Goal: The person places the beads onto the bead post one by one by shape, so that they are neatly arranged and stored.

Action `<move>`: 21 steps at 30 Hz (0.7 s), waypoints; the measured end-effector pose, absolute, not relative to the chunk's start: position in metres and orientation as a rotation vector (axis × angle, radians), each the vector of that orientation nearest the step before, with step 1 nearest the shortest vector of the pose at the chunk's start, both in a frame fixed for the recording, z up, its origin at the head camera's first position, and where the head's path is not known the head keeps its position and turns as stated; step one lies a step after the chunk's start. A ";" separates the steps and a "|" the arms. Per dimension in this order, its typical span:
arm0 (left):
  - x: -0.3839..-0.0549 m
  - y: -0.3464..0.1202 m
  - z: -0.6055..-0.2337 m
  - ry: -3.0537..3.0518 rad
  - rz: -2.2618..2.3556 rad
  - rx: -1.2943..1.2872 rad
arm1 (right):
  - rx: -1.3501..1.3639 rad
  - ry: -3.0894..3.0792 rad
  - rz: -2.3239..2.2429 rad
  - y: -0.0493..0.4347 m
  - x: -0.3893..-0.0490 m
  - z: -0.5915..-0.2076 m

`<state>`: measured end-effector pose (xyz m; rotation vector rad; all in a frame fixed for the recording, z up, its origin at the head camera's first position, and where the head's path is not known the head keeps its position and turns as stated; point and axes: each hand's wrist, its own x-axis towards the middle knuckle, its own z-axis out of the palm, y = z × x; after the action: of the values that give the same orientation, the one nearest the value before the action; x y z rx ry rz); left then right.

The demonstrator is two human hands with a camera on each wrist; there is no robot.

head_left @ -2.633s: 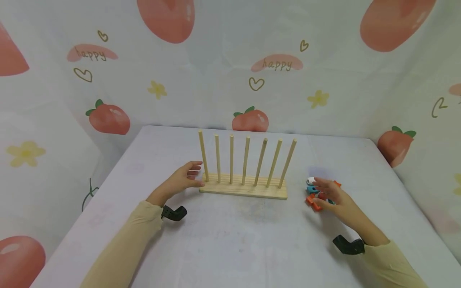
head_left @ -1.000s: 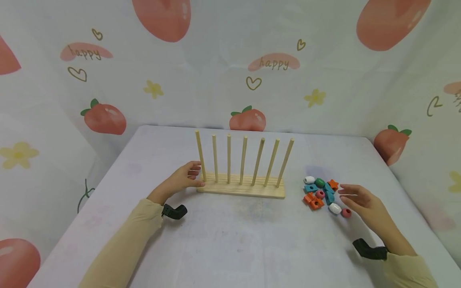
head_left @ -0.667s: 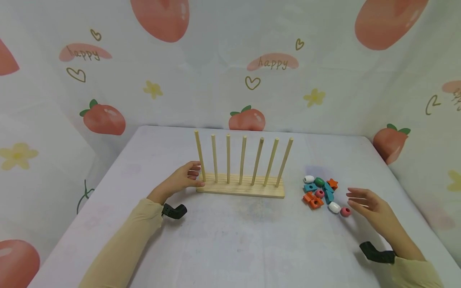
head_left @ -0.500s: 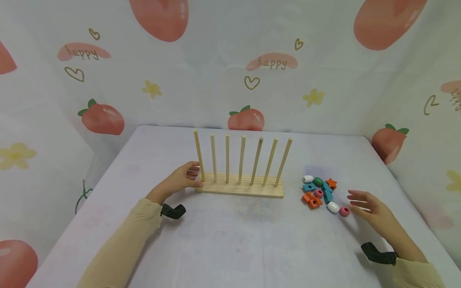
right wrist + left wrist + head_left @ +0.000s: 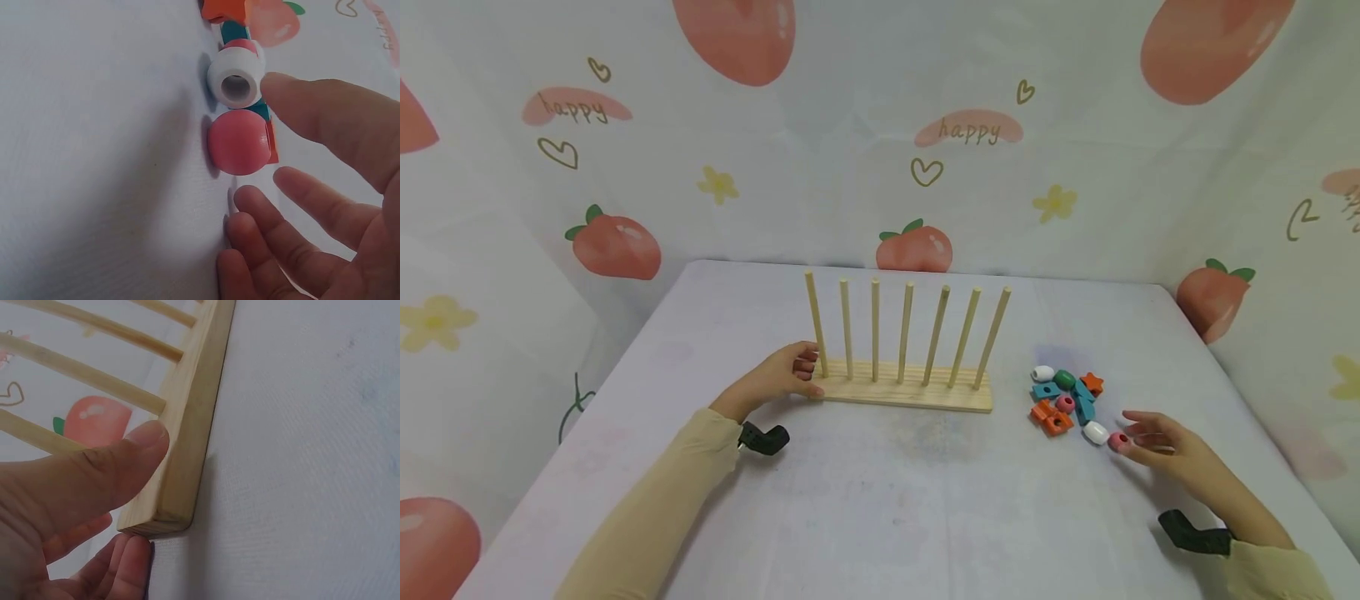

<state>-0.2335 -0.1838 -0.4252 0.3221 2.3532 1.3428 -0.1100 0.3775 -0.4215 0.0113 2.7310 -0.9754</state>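
A wooden peg stand [image 5: 910,398] with several upright dowels stands mid-table. My left hand [image 5: 775,377] is at its left end; in the left wrist view the thumb [image 5: 134,447] lies over the base and curled fingers meet the end face. To the right is a cluster of coloured beads: orange blocks [image 5: 1051,419], an orange star [image 5: 1092,383], blue blocks [image 5: 1046,392], a green bead [image 5: 1064,380] and white ones. My right hand [image 5: 1180,454] is beside the nearest pink bead [image 5: 237,142], thumb and fingers spread around it with a gap. A white barrel bead [image 5: 219,78] lies beyond it.
A white cloth covers the table [image 5: 880,517]. Behind it hangs a white curtain [image 5: 820,183] printed with peaches, hearts and flowers. A green cord [image 5: 574,407] shows past the left table edge. Each wrist wears a black camera mount [image 5: 1195,533].
My right hand has drawn back rightward from over the beads, uncovering them, then lowered toward the nearest pink bead. My left hand has shifted slightly down, its thumb on the stand's base.
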 end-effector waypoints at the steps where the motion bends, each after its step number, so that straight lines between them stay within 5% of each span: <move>1: -0.234 -0.184 -0.425 2.361 1.329 0.334 | 0.021 2.726 -0.968 0.377 -0.111 -0.422; 21: -0.240 -0.185 -0.424 2.394 1.174 0.450 | 0.042 2.734 -0.914 0.376 -0.114 -0.427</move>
<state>-0.2397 -0.1849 -0.4245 0.4497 2.3939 1.1743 -0.1140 0.3760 -0.4275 0.0416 2.7341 -0.9141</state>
